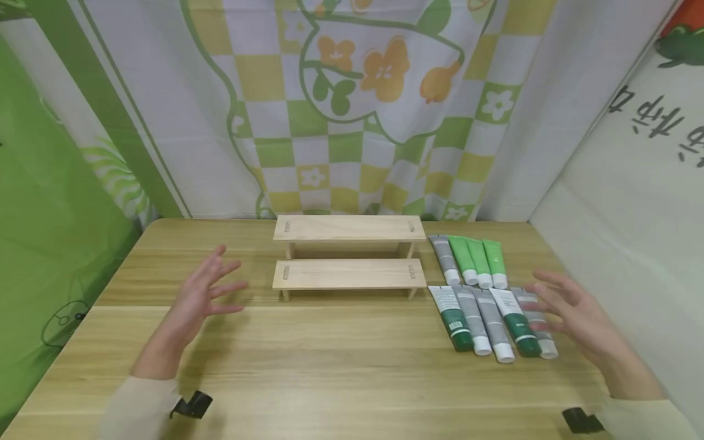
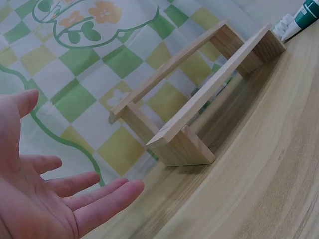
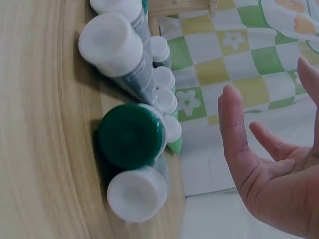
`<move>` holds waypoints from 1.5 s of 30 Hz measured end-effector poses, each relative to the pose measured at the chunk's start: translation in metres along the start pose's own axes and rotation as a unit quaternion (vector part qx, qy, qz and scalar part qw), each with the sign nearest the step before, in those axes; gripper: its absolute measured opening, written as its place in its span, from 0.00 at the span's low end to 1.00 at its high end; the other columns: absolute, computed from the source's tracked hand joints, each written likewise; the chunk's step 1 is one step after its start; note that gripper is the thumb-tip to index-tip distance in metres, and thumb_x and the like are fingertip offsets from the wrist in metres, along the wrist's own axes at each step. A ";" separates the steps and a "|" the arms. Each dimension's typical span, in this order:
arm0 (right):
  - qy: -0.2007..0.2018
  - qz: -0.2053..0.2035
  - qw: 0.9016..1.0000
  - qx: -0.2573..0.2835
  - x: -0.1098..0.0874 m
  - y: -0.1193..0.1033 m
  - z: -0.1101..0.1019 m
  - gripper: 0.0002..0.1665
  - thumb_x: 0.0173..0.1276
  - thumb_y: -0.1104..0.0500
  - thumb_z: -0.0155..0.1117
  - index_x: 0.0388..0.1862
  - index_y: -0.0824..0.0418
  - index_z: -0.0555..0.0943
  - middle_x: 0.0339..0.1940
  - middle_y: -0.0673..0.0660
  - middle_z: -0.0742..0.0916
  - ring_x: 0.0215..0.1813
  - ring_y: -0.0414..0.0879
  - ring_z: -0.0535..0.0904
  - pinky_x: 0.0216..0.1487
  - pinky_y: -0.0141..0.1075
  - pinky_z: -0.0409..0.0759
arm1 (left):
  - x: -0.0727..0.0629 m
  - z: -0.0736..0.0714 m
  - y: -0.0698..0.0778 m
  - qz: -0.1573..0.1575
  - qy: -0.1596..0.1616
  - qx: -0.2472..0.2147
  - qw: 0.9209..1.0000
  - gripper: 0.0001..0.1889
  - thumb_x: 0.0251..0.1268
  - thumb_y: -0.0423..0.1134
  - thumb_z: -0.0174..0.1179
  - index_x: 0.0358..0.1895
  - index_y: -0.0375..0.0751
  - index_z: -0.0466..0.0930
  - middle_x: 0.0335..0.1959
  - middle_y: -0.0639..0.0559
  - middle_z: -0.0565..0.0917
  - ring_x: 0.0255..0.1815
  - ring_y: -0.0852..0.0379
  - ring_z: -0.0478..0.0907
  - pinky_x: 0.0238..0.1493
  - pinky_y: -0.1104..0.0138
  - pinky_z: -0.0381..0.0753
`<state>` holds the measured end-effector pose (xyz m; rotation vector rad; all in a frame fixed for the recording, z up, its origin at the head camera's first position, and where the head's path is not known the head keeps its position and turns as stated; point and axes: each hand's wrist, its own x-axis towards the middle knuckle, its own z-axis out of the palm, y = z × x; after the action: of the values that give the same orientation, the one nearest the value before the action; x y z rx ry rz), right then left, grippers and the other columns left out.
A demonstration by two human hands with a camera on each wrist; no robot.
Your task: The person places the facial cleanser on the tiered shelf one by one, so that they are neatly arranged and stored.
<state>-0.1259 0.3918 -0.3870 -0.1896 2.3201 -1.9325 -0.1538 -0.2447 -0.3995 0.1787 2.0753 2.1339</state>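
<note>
Left grip (image 1: 199, 299): fingers spread wide, holding nothing, left of the rack (image 1: 349, 275) and apart from it
Right grip (image 1: 585, 321): loosely spread, empty, well right of the rack, near the front tubes (image 1: 497, 324)
Rack: two wooden tiers, the lower one in front, standing on the bench (image 1: 308, 366)
Front tubes: three grey, two white-and-green, to the rack's right and nearer the person
Back tubes (image 1: 478, 260): one grey, three green, just right of the rack

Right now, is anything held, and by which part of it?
Nothing is held: the left hand and right hand are both empty, and the tubes lie on the table.
</note>
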 end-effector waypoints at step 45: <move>-0.041 0.185 0.972 -0.142 -0.019 0.039 -0.051 0.44 0.77 0.56 0.60 0.74 0.80 0.48 0.52 0.72 0.79 0.46 0.54 0.83 0.42 0.48 0.88 | 0.089 0.050 -0.010 -0.094 0.071 0.042 0.992 0.36 0.78 0.62 0.46 0.82 0.57 0.49 0.76 0.39 0.62 0.70 0.32 0.64 0.63 0.42 0.73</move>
<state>-0.1163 0.4515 -0.4156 0.1306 2.3631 -1.3926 -0.2304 -0.1781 -0.4097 -0.1588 2.1631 2.0034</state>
